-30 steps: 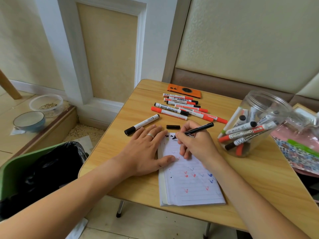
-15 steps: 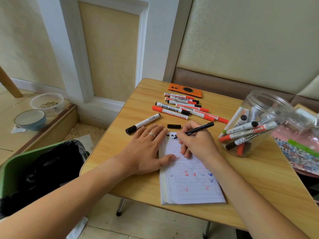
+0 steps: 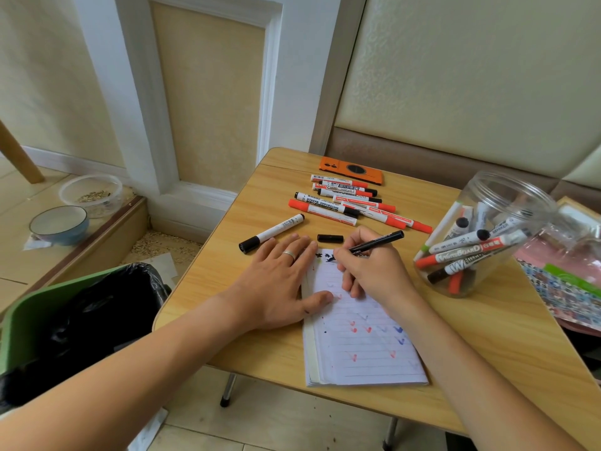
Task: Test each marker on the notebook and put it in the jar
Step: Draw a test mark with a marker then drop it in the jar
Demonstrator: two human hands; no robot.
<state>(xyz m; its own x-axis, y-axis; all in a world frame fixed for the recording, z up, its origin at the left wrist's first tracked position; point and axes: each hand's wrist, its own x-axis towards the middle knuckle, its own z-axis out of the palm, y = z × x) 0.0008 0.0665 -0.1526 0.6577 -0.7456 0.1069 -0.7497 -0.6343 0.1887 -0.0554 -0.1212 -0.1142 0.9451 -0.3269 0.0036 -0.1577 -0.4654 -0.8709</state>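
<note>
Writing w/ a thin black marker (image 3: 377, 243) pinched in the right hand (image 3: 374, 271), tip on the notebook's (image 3: 364, 349) top edge — left hand (image 3: 279, 284) flat, fingers straight, pressing the page's left side, cap (image 3: 330, 238) just beyond, jar (image 3: 487, 236) to the right w/ markers inside.

Both forearms reach in from below — the left hand (image 3: 279, 281) lies flat, fingers straight, a ring on one finger; the right hand (image 3: 370, 268) is curled in a writing grip, knuckles up.
</note>
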